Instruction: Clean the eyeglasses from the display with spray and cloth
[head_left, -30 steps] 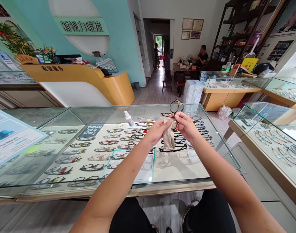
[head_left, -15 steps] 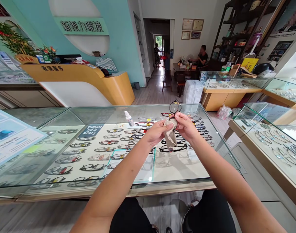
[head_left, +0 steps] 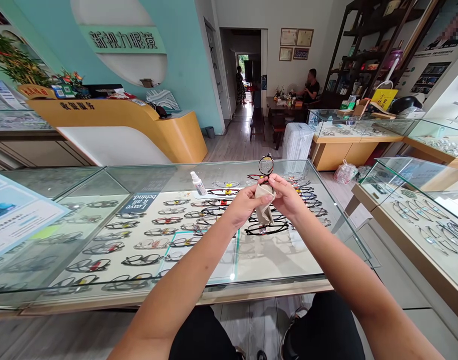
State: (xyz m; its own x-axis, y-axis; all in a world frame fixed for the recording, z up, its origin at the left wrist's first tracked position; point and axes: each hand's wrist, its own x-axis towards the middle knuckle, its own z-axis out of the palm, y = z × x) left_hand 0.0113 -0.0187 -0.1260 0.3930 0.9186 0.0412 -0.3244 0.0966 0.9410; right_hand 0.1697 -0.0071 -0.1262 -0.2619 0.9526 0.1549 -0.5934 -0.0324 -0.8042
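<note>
Over the glass display case [head_left: 213,272], my two hands meet around a pair of dark-framed eyeglasses [head_left: 266,165]. One round lens stands up above my fingers; the other is mostly covered by a beige cleaning cloth [head_left: 265,207]. My left hand [head_left: 247,202] is closed on the cloth, pinching it against the lower lens. With its fingertips, my right hand [head_left: 285,195] grips the frame near the middle. A small white spray bottle [head_left: 198,184] stands on the glass to the left of my hands.
Rows of eyeglass frames [head_left: 168,220] lie under the glass. A printed sign [head_left: 18,210] is at the left edge. Another display case [head_left: 412,210] stands at the right. Beyond are a wrapped suitcase [head_left: 297,141], a curved counter [head_left: 138,120] and a seated person [head_left: 310,90].
The eyeglasses have turned slightly, so the upper lens sits a little further left and faces me more. Both hands keep their hold. In the doorway, the distant person has shifted a little.
</note>
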